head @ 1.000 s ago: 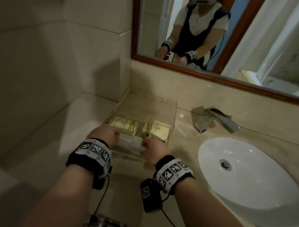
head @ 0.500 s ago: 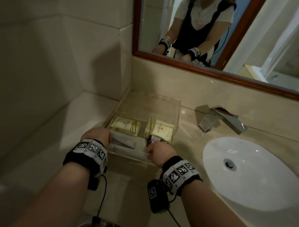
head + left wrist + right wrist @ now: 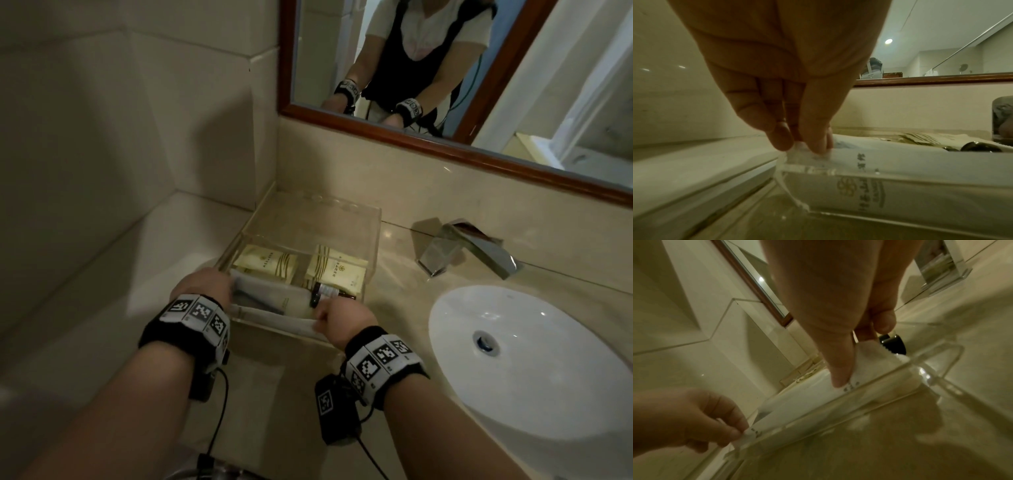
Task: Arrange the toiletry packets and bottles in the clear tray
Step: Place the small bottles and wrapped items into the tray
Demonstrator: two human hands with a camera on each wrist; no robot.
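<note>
The left hand point(image 3: 202, 286) pinches the left end of a long white packet point(image 3: 274, 317) between thumb and fingertips point(image 3: 782, 138), at the near left corner of the clear tray point(image 3: 371, 236). The packet stretches between both hands along the tray's near wall — just inside it. The right hand point(image 3: 337, 317) pinches its other end. Beyond the hands lie two cream packets point(image 3: 270, 263), and a dark-capped bottle point(image 3: 323, 293) sits just past the right fingers. Right of that hand — the faucet point(image 3: 466, 248) and white sink point(image 3: 534, 363).
</note>
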